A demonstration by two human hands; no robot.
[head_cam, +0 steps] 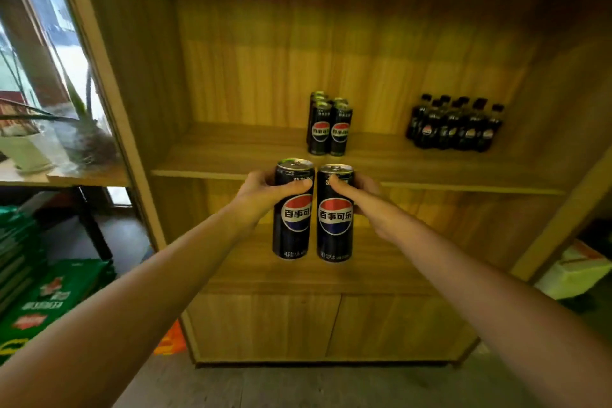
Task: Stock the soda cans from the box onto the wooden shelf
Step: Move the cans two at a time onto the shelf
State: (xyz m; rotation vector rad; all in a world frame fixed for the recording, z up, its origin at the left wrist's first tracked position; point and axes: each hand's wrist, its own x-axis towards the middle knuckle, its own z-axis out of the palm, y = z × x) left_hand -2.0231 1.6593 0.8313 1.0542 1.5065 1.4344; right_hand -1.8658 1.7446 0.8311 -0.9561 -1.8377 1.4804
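Observation:
I hold two tall black soda cans upright, side by side, just in front of the wooden shelf board (231,162). My left hand (265,190) grips the left can (293,209) near its top. My right hand (361,195) grips the right can (335,214), with the index finger across its upper front. Both cans hang below the board's front edge. Farther back on the board stands a tight cluster of several matching cans (329,126). The box is not in view.
A group of several small dark soda bottles (455,126) stands at the board's right. Closed cabinet doors (331,325) lie below. Green crates (39,301) are stacked at the lower left, a potted plant (82,136) sits on a side table, and a white carton (576,272) rests at the right.

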